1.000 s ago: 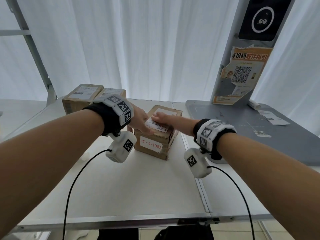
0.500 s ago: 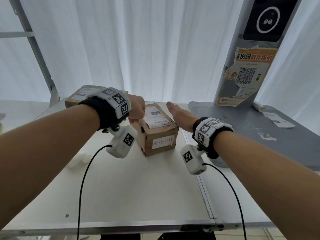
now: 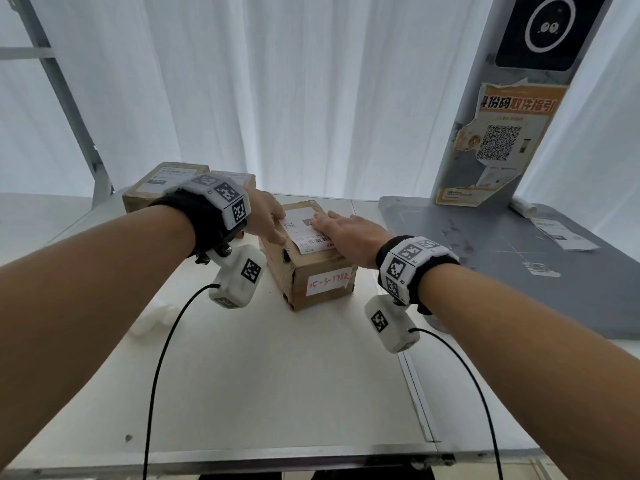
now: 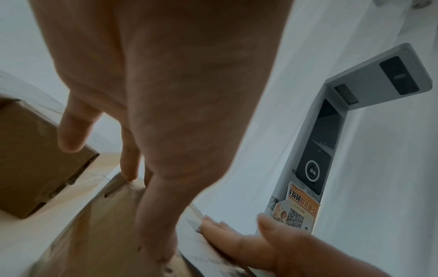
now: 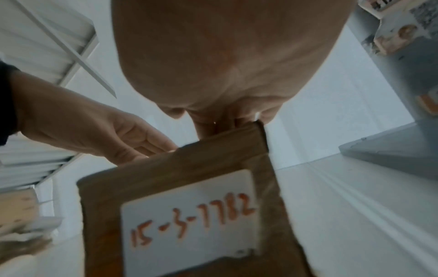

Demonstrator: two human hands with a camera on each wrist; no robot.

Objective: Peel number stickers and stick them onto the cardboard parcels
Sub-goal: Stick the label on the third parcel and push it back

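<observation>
A small cardboard parcel (image 3: 311,271) stands in the middle of the white table. A white number sticker (image 3: 330,280) reading 15-3-1782 in red is stuck on its near side (image 5: 189,221). A printed shipping label (image 3: 304,233) lies on its top. My left hand (image 3: 268,216) rests with straight fingers on the parcel's top left edge (image 4: 132,163). My right hand (image 3: 343,230) lies flat on the top, over the label's right part. Neither hand holds a loose sticker.
Two more cardboard parcels (image 3: 162,185) stand at the table's back left. A grey scanning stand (image 3: 519,258) with a post and an orange QR notice (image 3: 498,143) fills the right; paper slips (image 3: 561,233) lie on it. Crumpled white paper (image 3: 152,320) lies left of the parcel.
The parcel has been turned so its numbered side faces me more squarely. My right hand lifted off it, then came back down flat on its top. My left hand stayed on it.
</observation>
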